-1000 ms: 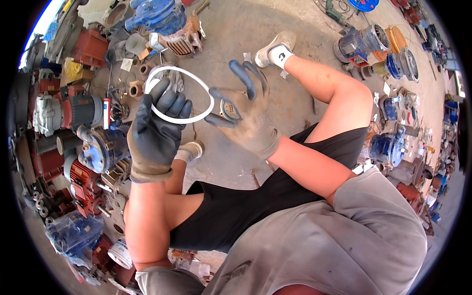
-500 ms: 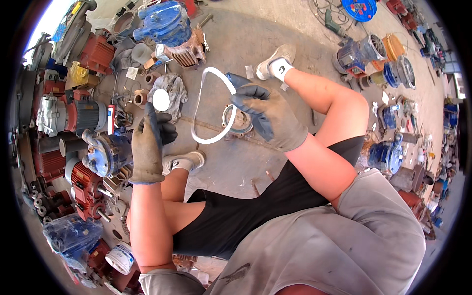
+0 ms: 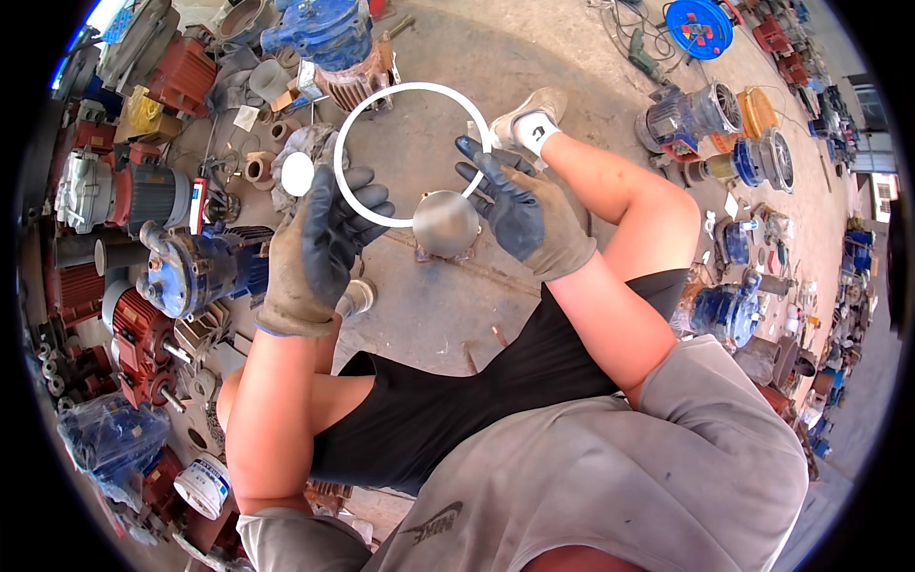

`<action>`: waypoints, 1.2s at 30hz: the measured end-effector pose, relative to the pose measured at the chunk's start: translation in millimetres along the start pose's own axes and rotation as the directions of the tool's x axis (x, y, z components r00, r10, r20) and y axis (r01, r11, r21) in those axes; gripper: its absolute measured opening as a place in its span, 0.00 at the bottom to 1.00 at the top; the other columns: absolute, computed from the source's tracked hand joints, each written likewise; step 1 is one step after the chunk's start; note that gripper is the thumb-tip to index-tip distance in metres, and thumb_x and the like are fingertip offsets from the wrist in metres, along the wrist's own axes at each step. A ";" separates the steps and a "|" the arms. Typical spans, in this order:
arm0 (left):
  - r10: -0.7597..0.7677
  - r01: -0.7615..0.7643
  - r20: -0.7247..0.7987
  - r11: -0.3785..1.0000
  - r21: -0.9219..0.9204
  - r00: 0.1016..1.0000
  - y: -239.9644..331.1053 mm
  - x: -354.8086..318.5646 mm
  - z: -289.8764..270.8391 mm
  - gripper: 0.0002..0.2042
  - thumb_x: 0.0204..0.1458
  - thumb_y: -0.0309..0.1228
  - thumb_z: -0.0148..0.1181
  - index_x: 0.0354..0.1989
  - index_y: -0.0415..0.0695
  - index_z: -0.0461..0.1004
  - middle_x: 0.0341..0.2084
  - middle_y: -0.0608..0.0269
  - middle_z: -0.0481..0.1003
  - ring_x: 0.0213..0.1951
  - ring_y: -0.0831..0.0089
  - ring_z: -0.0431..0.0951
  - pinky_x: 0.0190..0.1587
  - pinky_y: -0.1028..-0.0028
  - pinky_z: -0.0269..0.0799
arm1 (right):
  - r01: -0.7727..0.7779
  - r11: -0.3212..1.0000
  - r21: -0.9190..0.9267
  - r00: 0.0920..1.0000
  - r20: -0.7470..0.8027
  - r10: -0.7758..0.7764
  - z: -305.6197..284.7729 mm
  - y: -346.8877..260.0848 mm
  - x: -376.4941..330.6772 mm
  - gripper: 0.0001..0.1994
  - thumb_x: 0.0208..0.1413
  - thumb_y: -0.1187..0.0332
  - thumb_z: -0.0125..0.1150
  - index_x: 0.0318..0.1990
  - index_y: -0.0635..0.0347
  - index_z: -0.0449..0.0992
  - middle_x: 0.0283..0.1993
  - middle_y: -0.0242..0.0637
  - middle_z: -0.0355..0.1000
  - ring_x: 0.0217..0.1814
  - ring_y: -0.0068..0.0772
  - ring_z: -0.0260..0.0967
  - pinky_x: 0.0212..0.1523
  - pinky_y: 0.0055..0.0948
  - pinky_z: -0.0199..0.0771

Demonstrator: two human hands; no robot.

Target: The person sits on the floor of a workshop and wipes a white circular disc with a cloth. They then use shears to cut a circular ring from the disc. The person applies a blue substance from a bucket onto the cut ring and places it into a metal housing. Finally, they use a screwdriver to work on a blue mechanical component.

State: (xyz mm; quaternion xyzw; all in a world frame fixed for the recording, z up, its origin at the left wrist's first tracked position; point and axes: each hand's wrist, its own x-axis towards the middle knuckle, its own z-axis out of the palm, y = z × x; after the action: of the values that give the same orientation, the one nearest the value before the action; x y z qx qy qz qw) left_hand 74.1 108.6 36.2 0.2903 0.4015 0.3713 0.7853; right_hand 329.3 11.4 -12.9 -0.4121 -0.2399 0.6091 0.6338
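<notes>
- Ring [image 3: 412,87], white and thin, is up in front of me, held above the floor [image 3: 457,334] between both gloved hands.
- Right hand [image 3: 524,214]: I see its grip clamped on the ring's right side, thumb and fingers about the rim.
- Left hand [image 3: 327,243]: its fingers curve behind the ring's lower left, thumb on the outer side; I cannot tell whether that grip is clamped or only steadying it.
- Grey disc [image 3: 446,224] sits just below, between the hands, covering a bit of the ring's lower right edge in my view; I cannot tell whether they touch.
- White disc [image 3: 296,174] lies by the left thumb, over a grey rag [image 3: 316,140].
- Farther left I have a blue pump [image 3: 186,272] and a red motor [image 3: 143,348].
- Beyond, at upper right, are a green drill [image 3: 643,57] and a blue reel [image 3: 699,29].
</notes>
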 end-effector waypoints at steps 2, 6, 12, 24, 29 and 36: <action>0.030 -0.029 -0.027 0.999 0.024 0.999 0.6 0.3 4.4 0.20 0.74 0.39 0.53 0.60 0.32 0.76 0.47 0.50 0.83 0.49 0.59 0.85 0.55 0.60 0.83 | 0.048 0.996 -0.075 0.999 -0.021 -0.050 -2.7 2.1 1.7 0.18 0.66 0.76 0.63 0.61 0.70 0.75 0.59 0.38 0.76 0.60 0.28 0.76 0.61 0.27 0.78; 0.070 -0.066 -0.018 0.982 0.177 0.997 4.7 -4.1 8.5 0.16 0.71 0.31 0.57 0.60 0.31 0.77 0.50 0.53 0.83 0.51 0.63 0.85 0.56 0.63 0.83 | 0.014 0.998 0.056 0.992 -0.123 -0.007 -7.3 6.0 7.6 0.16 0.66 0.76 0.63 0.59 0.70 0.77 0.59 0.39 0.76 0.58 0.29 0.77 0.60 0.27 0.78; 0.157 -0.159 0.035 0.917 0.367 0.987 0.4 -5.5 5.5 0.16 0.68 0.27 0.62 0.60 0.31 0.79 0.49 0.53 0.84 0.51 0.67 0.84 0.60 0.68 0.78 | 0.021 0.998 -0.060 0.995 -0.097 -0.027 -12.4 2.0 5.2 0.12 0.66 0.75 0.62 0.54 0.68 0.81 0.62 0.40 0.75 0.62 0.27 0.74 0.61 0.28 0.78; -0.285 0.342 -0.194 0.836 0.428 0.939 -98.2 51.7 -44.2 0.16 0.64 0.28 0.65 0.57 0.33 0.81 0.41 0.58 0.84 0.38 0.73 0.84 0.45 0.76 0.82 | -0.333 0.891 -0.309 0.907 -0.363 0.213 -95.0 84.6 39.9 0.10 0.58 0.69 0.73 0.45 0.63 0.86 0.45 0.38 0.84 0.45 0.26 0.81 0.47 0.30 0.80; -0.427 0.546 -0.365 0.764 0.343 0.827 -206.9 124.2 -79.8 0.12 0.62 0.29 0.67 0.50 0.34 0.83 0.35 0.59 0.84 0.31 0.72 0.84 0.37 0.74 0.84 | -0.631 0.575 -0.520 0.758 -0.572 0.315 -146.8 133.3 56.7 0.12 0.55 0.65 0.76 0.45 0.60 0.86 0.43 0.40 0.86 0.44 0.32 0.82 0.48 0.32 0.80; -0.262 0.099 -0.017 0.302 0.948 0.965 -360.7 215.7 -311.9 0.10 0.61 0.31 0.70 0.43 0.35 0.84 0.31 0.59 0.84 0.25 0.71 0.83 0.29 0.72 0.83 | -0.707 0.282 -0.648 0.706 -0.636 0.311 -165.8 187.9 68.0 0.28 0.51 0.60 0.72 0.60 0.60 0.79 0.61 0.52 0.79 0.61 0.51 0.79 0.61 0.41 0.77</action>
State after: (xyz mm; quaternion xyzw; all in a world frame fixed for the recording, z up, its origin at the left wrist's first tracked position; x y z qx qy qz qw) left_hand 23.2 133.4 -484.1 0.6699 0.5153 -0.0432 0.5327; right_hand 364.7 23.9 -269.8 -0.8365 -0.2308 0.4789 0.1328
